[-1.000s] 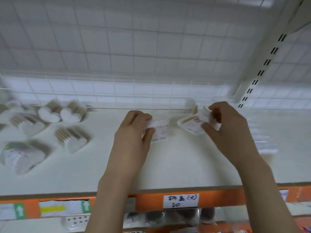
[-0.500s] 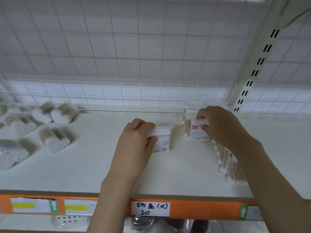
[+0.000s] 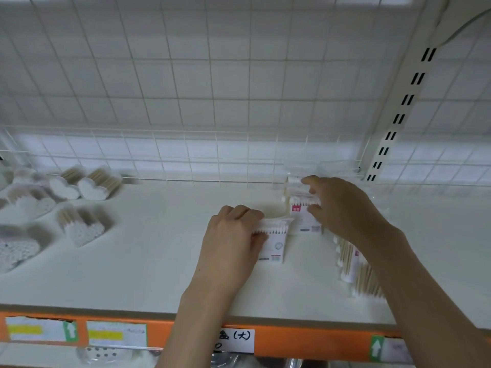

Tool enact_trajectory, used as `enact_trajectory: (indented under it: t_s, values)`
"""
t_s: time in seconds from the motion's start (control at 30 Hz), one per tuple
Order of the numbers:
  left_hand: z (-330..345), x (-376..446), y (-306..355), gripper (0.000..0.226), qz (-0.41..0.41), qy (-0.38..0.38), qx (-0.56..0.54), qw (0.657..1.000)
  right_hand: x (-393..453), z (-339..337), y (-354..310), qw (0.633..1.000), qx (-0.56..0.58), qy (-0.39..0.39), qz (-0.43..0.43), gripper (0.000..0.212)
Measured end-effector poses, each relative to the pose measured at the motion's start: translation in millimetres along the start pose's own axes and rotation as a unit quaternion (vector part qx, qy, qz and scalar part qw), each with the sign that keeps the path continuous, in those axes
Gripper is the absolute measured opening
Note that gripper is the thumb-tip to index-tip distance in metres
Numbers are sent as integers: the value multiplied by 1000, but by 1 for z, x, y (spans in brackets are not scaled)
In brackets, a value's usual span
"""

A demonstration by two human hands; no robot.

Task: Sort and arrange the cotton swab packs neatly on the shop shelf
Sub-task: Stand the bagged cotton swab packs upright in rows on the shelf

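- White cotton tips pinched along the top edge of one swab pack (image 3: pixel 273 241) by fingers (image 3: pixel 240 212) of left hand (image 3: pixel 228 248), pack upright mid-shelf.
- Right hand (image 3: pixel 342 208) curled round a second pack (image 3: pixel 303 215), just right and farther back, beside a standing row (image 3: pixel 356 269).
- Step in hand, likely: standing packs into that row.
- Next: slide left pack rightward, flush, without tipping neighbours.
- Heart-shaped packs (image 3: pixel 79 227) loose at far left of shelf (image 3: pixel 148 261), unsorted.

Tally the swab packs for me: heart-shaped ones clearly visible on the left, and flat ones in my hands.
Heart-shaped packs: 5
Flat packs held: 2, a plain pack in the left hand, a pink-labelled pack in the right hand
Total: 7; blurred far-left packs and the row under the right arm left out.
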State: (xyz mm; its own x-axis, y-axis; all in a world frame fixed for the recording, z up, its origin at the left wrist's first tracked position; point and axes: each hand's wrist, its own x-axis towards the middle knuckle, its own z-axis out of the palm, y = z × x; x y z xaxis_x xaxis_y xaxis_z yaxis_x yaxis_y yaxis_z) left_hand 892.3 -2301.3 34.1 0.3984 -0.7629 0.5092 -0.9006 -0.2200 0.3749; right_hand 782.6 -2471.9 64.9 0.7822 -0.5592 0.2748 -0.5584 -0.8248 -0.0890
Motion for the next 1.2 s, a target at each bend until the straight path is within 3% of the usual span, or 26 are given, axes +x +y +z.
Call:
enact_trajectory:
  t_s: [0.33, 0.73, 1.0, 1.2]
  values:
    - [37, 33, 34, 27, 53, -39, -1, 998, -41, -30, 22, 997, 24, 65, 26, 34]
    - [59, 51, 38, 24, 3, -58, -22, 998, -67, -25, 20, 994, 49, 69, 69, 32]
    - [43, 39, 28, 58, 4, -37, 21, 999, -65, -16, -5, 993, 78, 70, 47, 34]
    - [4, 8, -12, 47, -37, -30, 74, 996, -48, 1, -48, 992, 115, 47, 6, 33]
